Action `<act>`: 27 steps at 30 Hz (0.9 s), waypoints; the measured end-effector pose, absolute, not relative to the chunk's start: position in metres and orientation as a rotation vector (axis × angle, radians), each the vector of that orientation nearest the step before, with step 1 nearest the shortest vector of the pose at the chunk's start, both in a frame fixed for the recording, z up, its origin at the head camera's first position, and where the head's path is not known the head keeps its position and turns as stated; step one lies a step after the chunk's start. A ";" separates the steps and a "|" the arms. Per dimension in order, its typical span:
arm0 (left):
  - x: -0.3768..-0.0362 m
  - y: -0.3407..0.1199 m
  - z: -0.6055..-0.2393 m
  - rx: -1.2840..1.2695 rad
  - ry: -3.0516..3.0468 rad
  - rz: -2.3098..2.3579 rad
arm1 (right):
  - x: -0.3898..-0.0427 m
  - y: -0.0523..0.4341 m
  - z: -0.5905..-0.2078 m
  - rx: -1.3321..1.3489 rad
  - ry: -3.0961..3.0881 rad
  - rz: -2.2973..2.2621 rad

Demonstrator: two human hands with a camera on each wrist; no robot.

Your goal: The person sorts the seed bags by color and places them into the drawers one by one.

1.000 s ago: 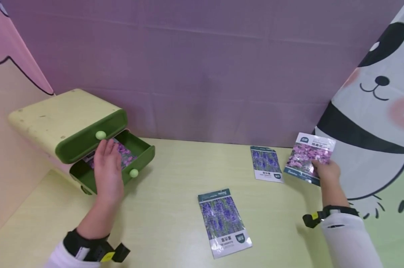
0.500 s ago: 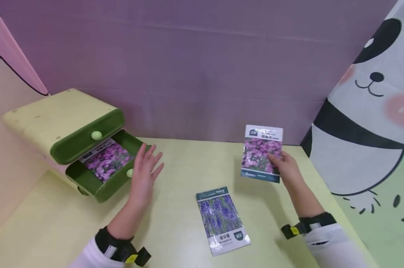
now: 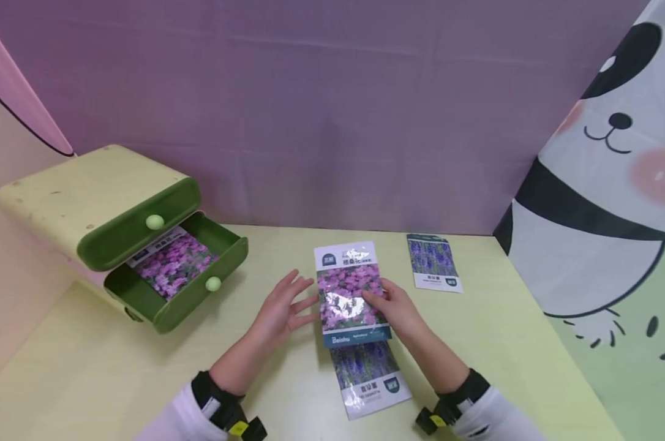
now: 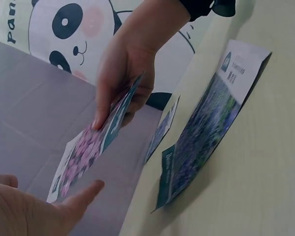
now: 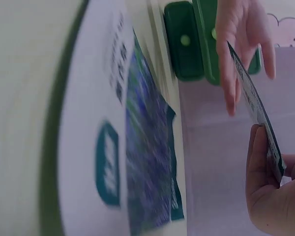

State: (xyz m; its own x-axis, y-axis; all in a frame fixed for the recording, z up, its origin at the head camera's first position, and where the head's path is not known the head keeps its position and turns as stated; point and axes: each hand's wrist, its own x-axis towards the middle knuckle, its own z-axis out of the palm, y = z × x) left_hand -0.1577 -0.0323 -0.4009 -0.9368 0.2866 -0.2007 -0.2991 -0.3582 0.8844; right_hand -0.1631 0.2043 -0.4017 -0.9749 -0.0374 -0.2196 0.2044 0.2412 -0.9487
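Compared with a moment earlier, the right hand [image 3: 398,309] is holding the pink flower packet [image 3: 345,294] nearer to the middle, with the thumb pressing on its front and the fingers curling behind. The packet is tilting above the near purple packet [image 3: 368,376], and from the head it is covering the upper part of this one. The left hand [image 3: 277,312] has left the lower drawer [image 3: 234,252] and is holding nothing; its fingers are spreading just beside the pink packet's left edge. The far purple packet [image 3: 434,263] is showing again.

Both purple packets are lying on the pale table [image 3: 503,355]. A cream box [image 3: 95,190] is standing at the left, its lower drawer sticking out and another pink packet [image 3: 175,263] lying inside. Behind, a purple cloth [image 3: 310,110] is hanging; a panda picture [image 3: 586,184] is filling the right side.
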 end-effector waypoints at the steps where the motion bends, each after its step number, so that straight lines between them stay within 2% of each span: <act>1: -0.157 -0.031 -0.403 -0.004 1.519 2.319 | -0.162 0.200 -0.403 0.149 2.316 -1.806; 10: -0.154 -0.024 -0.410 -0.024 1.519 2.253 | -0.155 0.180 -0.409 0.209 2.339 -1.790; 27: -0.141 -0.020 -0.405 -0.137 1.607 2.264 | -0.138 0.168 -0.400 -0.002 2.226 -1.725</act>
